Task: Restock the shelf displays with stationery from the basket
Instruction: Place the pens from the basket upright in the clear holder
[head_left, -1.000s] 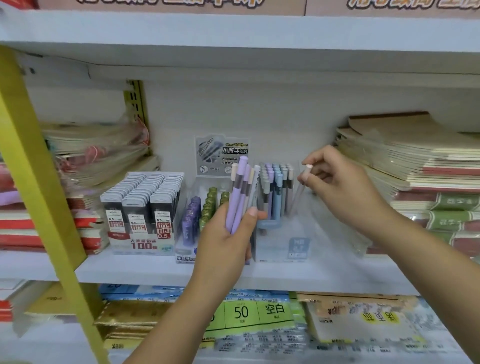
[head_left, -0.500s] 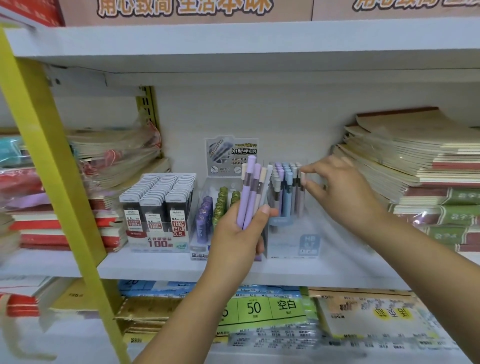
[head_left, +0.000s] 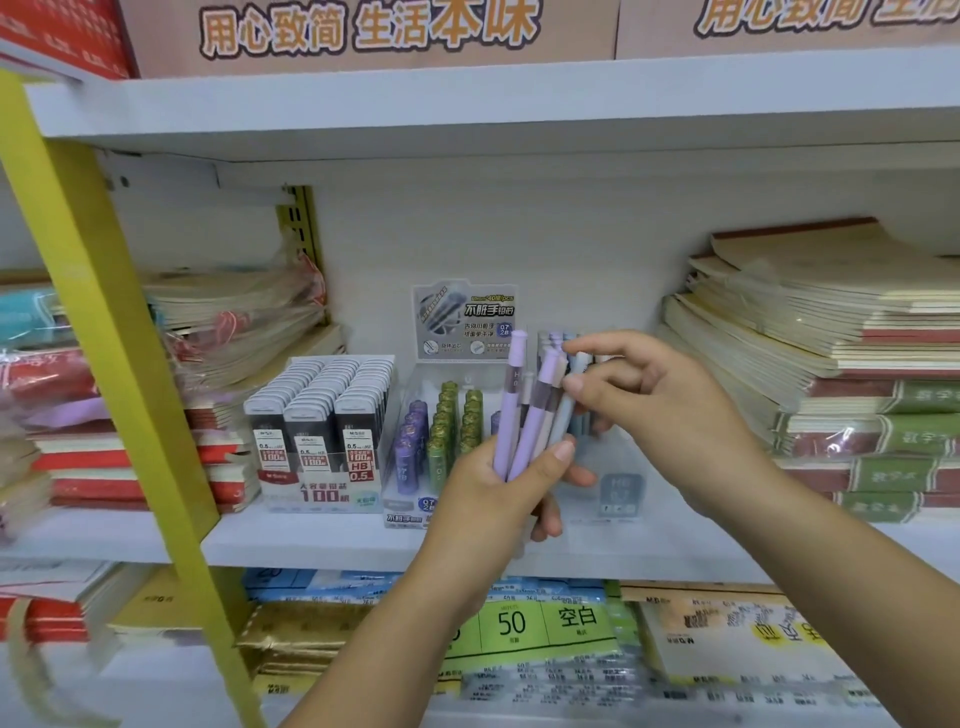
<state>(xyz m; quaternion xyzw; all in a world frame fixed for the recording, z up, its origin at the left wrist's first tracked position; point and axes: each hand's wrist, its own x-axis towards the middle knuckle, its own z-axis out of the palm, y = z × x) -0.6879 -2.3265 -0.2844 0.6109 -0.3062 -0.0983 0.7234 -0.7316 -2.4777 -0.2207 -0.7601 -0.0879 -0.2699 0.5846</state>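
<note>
My left hand (head_left: 498, 493) grips a bunch of pastel mechanical pencils (head_left: 519, 410), mostly lilac, upright in front of the middle shelf. My right hand (head_left: 660, 410) pinches the top of a grey-blue pencil (head_left: 569, 400) in that bunch between thumb and forefinger. Behind both hands stands the clear pencil display box (head_left: 618, 488), largely hidden, with a few pencil caps (head_left: 553, 338) showing above my fingers. The basket is out of view.
On the white shelf (head_left: 322, 540) stand a box of pencil-lead cases (head_left: 322, 415) and a lead-tube display (head_left: 441, 436). Notebook stacks (head_left: 831, 364) fill the right, wrapped books (head_left: 228, 322) the left. A yellow upright (head_left: 104, 312) crosses the left foreground.
My right hand has left the display box and come left to the bunch, where it now pinches a grey-blue pencil. The view has shifted slightly down and closer.
</note>
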